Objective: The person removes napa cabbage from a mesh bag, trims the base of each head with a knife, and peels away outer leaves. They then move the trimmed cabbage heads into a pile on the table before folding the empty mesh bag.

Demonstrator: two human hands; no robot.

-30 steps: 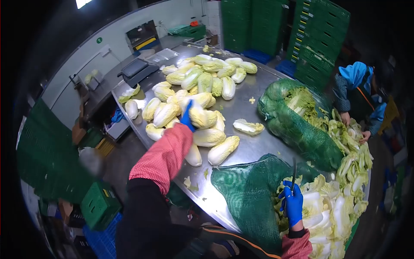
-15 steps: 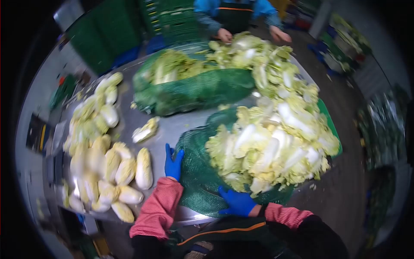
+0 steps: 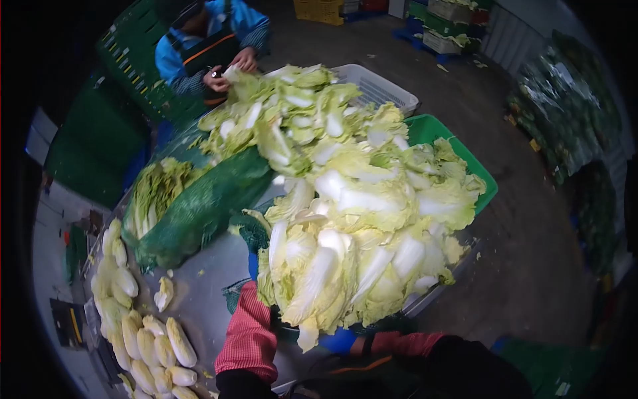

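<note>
A big heap of loose napa cabbage leaves (image 3: 372,199) lies in front of me, with green netting (image 3: 252,233) under its near left side. My left hand (image 3: 253,265), in a blue glove, is at the left edge of the heap. Netting bunches above and below it, and it appears closed on this mesh, though leaves cover most of the fingers. My right hand (image 3: 339,340), gloved in blue too, is under the heap's near edge beside more netting; its fingers are hidden. Left of the heap lies a filled green net sack (image 3: 206,196) with leaves showing at its opening.
Several trimmed cabbage heads (image 3: 149,349) lie on the left of the metal table (image 3: 206,289). A green crate (image 3: 488,183) and a white crate (image 3: 385,90) stand beyond the heap. Across the table, a co-worker (image 3: 209,50) handles leaves. Wrapped goods (image 3: 565,106) stand at right.
My view has turned right. Both my hands went from lying spread on the netting to the heap's edges, partly out of sight. The near leaves have shifted toward me, covering most of the netting.
</note>
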